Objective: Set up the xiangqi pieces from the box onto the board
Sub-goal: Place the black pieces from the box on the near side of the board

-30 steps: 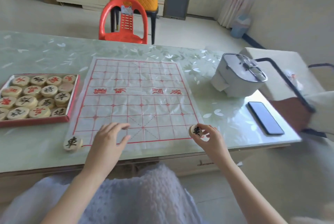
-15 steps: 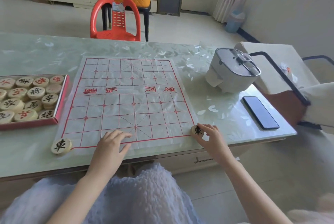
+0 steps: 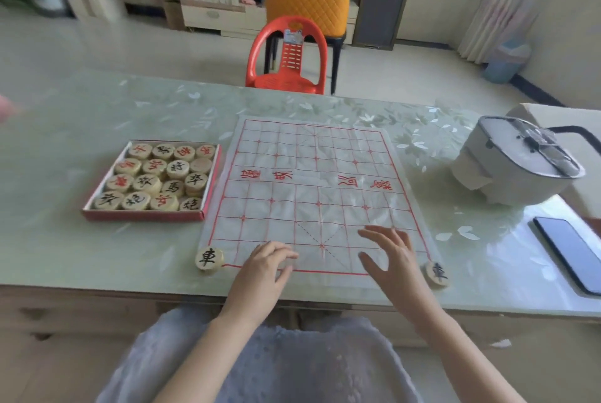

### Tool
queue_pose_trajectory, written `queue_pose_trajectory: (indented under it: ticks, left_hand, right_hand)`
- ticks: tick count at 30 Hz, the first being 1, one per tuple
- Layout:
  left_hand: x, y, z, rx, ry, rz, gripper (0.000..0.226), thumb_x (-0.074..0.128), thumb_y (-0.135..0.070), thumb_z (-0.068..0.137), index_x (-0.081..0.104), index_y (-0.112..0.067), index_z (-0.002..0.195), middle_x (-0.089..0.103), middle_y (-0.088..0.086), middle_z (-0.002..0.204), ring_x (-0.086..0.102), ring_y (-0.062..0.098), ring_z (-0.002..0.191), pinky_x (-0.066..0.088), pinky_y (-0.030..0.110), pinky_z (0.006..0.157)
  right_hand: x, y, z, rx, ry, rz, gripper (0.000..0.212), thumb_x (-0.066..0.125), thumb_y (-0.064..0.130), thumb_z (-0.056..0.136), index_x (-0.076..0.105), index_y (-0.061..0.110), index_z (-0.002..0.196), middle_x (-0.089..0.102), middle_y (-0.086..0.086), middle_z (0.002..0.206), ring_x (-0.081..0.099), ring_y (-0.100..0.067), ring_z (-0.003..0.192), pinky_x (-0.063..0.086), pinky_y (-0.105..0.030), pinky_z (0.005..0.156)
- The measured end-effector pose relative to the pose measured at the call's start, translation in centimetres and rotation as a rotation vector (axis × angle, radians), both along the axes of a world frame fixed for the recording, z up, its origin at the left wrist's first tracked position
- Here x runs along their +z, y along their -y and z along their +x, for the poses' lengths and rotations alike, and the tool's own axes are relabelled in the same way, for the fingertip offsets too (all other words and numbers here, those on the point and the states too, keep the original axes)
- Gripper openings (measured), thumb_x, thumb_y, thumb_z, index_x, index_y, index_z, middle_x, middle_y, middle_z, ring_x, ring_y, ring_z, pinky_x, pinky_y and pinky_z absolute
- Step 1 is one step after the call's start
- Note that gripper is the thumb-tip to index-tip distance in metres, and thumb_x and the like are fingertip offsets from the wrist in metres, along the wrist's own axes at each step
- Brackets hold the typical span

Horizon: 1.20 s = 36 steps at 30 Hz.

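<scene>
Chariot piece (image 3: 436, 273) now lies released at the board (image 3: 312, 194) corner. The right hand (image 3: 390, 259) has let go, grip apart; the left hand (image 3: 263, 269) rests slack, grip empty. The box (image 3: 143, 215) likely supplies the next piece.

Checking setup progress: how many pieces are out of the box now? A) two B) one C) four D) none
A: the left chariot and right chariot lie at the board's near corners; the other pieces in view are in the box.
</scene>
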<state>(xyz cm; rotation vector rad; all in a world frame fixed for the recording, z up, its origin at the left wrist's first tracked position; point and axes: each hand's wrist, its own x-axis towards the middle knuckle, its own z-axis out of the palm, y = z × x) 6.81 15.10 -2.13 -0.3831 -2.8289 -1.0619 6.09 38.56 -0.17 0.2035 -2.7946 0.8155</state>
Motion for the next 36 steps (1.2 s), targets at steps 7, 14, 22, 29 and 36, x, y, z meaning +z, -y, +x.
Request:
queue_pose_trajectory:
  ticks: [7, 14, 22, 29, 36]
  left_hand:
    - [1.3, 8.7, -2.0, 0.365, -0.034, 0.092, 0.022, 0.055, -0.009, 0.086, 0.066, -0.019, 0.103, 0.061, -0.006, 0.108, 0.056, 0.013, 0.103, 0.039, 0.018, 0.083]
    - [2.0, 15.3, -5.2, 0.519, -0.114, 0.073, 0.023, 0.055, -0.004, 0.084, 0.067, -0.016, 0.098, 0.066, 0.001, 0.104, 0.058, 0.021, 0.099, 0.046, 0.031, 0.085]
    - [1.3, 19.7, -9.1, 0.574, -0.101, -0.008, 0.023, 0.059, -0.006, 0.081, 0.067, -0.012, 0.102, 0.065, 0.006, 0.104, 0.058, 0.026, 0.097, 0.048, 0.038, 0.084]
    - [-0.2, 20.4, -10.1, 0.513, -0.097, -0.02, 0.021, 0.061, -0.005, 0.081, 0.067, -0.011, 0.1, 0.064, 0.006, 0.103, 0.053, 0.026, 0.102, 0.045, 0.037, 0.088]
    - [-1.0, 20.7, -10.3, 0.51, -0.137, -0.028, 0.018, 0.063, -0.005, 0.079, 0.07, -0.012, 0.094, 0.066, 0.004, 0.098, 0.055, 0.026, 0.101, 0.045, 0.034, 0.087]
  right_hand:
    - [0.9, 13.2, -4.1, 0.226, 0.131, -0.147, 0.028, 0.058, 0.024, 0.089, 0.061, 0.022, 0.117, 0.059, 0.007, 0.12, 0.037, -0.012, 0.119, 0.03, -0.021, 0.095]
    - [1.3, 23.2, -9.0, 0.25, 0.185, -0.074, 0.031, 0.055, 0.03, 0.089, 0.062, 0.022, 0.118, 0.053, 0.0, 0.128, 0.031, -0.023, 0.119, 0.026, -0.029, 0.099]
    - [0.8, 29.2, -12.3, 0.16, 0.255, 0.234, 0.034, 0.046, 0.028, 0.086, 0.062, 0.008, 0.108, 0.037, -0.013, 0.128, 0.026, -0.031, 0.117, 0.023, -0.038, 0.102]
    - [1.2, 30.6, -13.3, 0.112, 0.28, 0.452, 0.037, 0.053, 0.034, 0.087, 0.06, 0.009, 0.113, 0.031, -0.017, 0.137, 0.022, -0.033, 0.127, 0.021, -0.037, 0.106]
    - [0.3, 30.4, -13.6, 0.067, 0.267, 0.193, 0.028, 0.06, 0.018, 0.081, 0.057, 0.012, 0.108, 0.039, -0.01, 0.123, 0.03, -0.03, 0.115, 0.027, -0.033, 0.099]
